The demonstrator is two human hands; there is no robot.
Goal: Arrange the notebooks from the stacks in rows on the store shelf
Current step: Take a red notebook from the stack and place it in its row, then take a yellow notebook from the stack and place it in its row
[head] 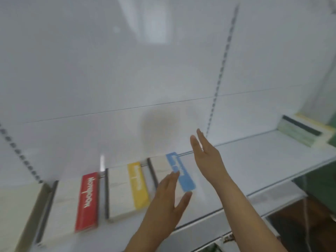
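Three notebooks lie flat in a row on the white, glossy shelf [254, 160], long axes running from front edge to back wall: the red notebook [88, 200], the yellow notebook [138, 185] and the blue notebook [181, 171]. Each is a pale rectangle with a dark spine strip and a coloured band; the red band's lettering runs lengthwise. The left hand [169, 199] hovers over the blue notebook, fingers straight, thumb spread. The right hand [207, 155] is flat beside it, holding nothing. A green stack [300, 131] sits at the shelf's far right end.
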